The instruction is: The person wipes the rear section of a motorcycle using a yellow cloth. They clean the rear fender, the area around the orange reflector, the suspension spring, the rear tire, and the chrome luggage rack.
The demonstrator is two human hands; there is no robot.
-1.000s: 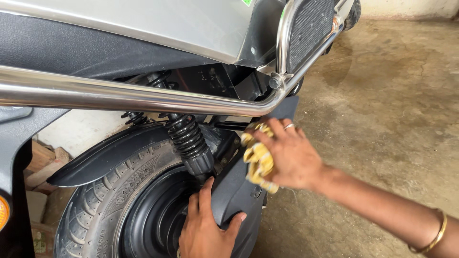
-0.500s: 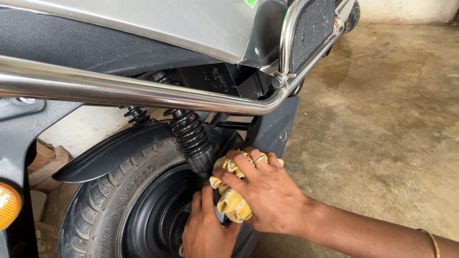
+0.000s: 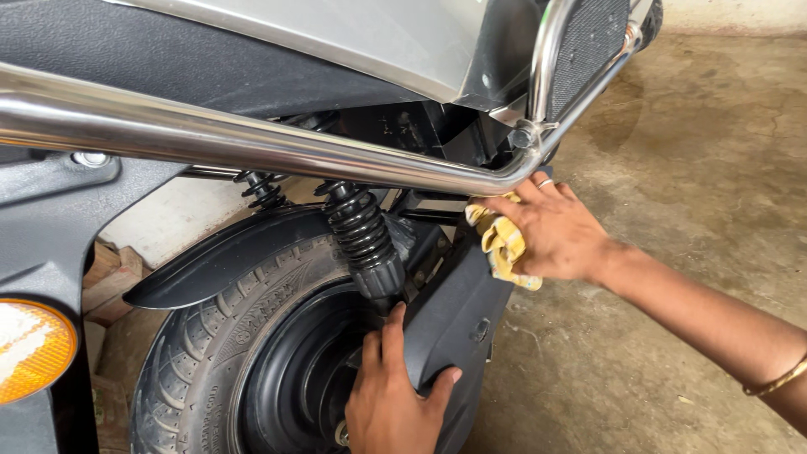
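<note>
The scooter's rear end fills most of the view, with its grey body panel (image 3: 336,38) at the top and the rear tyre (image 3: 210,336) low at the left. A chrome guard rail (image 3: 252,143) crosses from the left edge and bends upward near the right, passing in front of the upper end of the black shock absorber (image 3: 361,231) and the dark frame parts behind it. A black curved mudguard (image 3: 218,256) arcs over the tyre. To the right lies a stained concrete floor (image 3: 672,168). An orange indicator lamp (image 3: 29,349) sits at the lower left edge.

The right hand (image 3: 559,231) reaches in from the right on an outstretched forearm, with a thin bangle (image 3: 777,380) at the wrist end nearest the camera. Its fingers are clamped on a crumpled yellow cloth (image 3: 503,244), pressing it against the upper edge of the black side cover (image 3: 458,307), just under the bend of the rail.

The left hand (image 3: 391,395) comes up from the bottom edge, its fingers spread apart: the thumb hooks over the lower front of the cover, and the other fingers lie behind it beside the black wheel rim (image 3: 286,387), below the shock absorber.
</note>
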